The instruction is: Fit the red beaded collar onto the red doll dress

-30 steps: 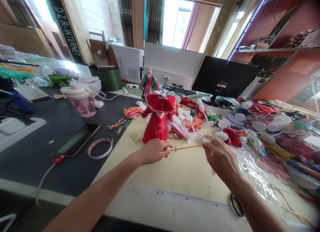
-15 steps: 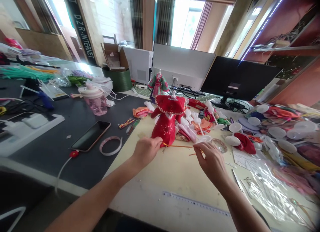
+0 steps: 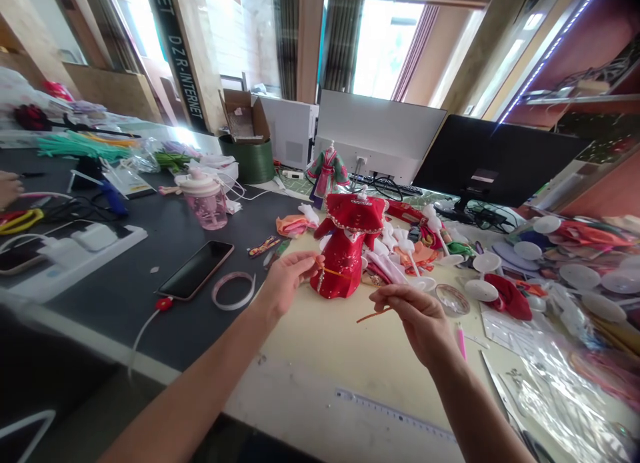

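Note:
My left hand (image 3: 290,280) is closed in a pinch on a thin orange cord (image 3: 336,272), and a small beaded piece (image 3: 321,278) dangles just under its fingertips. My right hand (image 3: 413,313) pinches the cord too, its loose tail pointing down and left below the fingers. Between the hands the cord passes in front of a red doll dress (image 3: 340,260) with a pearl-edged cape, which stands upright on the pale board (image 3: 320,356). Part of the cord's run near the right fingers is hard to make out against the red cloth.
Behind the dress stands a doll in a green and pink robe (image 3: 329,170). White doll stands and cloth pieces crowd the right. A phone (image 3: 196,270), tape ring (image 3: 234,291) and pink bottle (image 3: 205,200) lie left; a ruler (image 3: 395,413) and scissors (image 3: 505,396) are nearer. Another person's hand (image 3: 9,188) shows far left.
My left hand has risen, and the beaded piece now hangs clear below its fingers. The cord, earlier stretched level, now slants in front of the dress. The view has swung slightly left.

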### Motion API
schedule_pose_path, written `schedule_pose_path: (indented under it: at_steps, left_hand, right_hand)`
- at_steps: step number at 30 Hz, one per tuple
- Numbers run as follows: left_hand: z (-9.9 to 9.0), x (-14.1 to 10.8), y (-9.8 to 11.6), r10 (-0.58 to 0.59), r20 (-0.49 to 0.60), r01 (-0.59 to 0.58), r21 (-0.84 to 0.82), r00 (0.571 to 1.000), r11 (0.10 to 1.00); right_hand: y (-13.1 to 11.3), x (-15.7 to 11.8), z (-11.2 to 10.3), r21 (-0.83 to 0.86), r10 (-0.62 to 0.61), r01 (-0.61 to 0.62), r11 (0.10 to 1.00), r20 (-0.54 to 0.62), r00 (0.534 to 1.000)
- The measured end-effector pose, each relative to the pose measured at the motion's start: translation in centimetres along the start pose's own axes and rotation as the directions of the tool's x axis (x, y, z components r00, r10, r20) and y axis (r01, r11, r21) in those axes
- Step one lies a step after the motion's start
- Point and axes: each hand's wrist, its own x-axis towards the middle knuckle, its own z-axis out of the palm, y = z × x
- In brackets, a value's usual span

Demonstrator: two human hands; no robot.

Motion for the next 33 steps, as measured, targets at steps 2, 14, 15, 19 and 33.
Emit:
schedule_pose_path:
  at_steps: [2, 14, 15, 19, 33]
  left_hand:
    - [0.1, 0.3, 0.3, 0.014, -0.007, -0.015, -0.057, 1.000, 0.998]
    - [1.8, 2.4, 0.9, 0.098, -0.040, -0.102, -0.127, 0.994, 0.987]
    - [1.9, 2.6, 0.9, 0.114, -0.044, -0.118, -0.112, 0.992, 0.987]
    - [2.4, 3.2, 0.9, 0.177, -0.062, -0.181, -0.058, 0.982, 0.982]
    - [3.2, 4.6, 1.5, 0.337, -0.035, -0.328, 0.151, 0.941, 0.933]
  right_hand:
    - [-0.1, 0.1, 0.2, 0.039, -0.038, 0.037, 0.999, 0.022, 0.999]
    - [-0.4, 1.3, -0.5, -0.506, -0.518, 0.554, 0.661, 0.226, 0.825]
    - [-0.4, 1.6, -0.6, -0.535, -0.567, 0.597, 0.597, 0.245, 0.786]
    - [-0.3, 2.8, -1.1, -0.588, -0.634, 0.690, 0.422, 0.352, 0.688]
    - [-1.6, 4.7, -1.5, -0.628, -0.690, 0.775, 0.075, 0.528, 0.495]
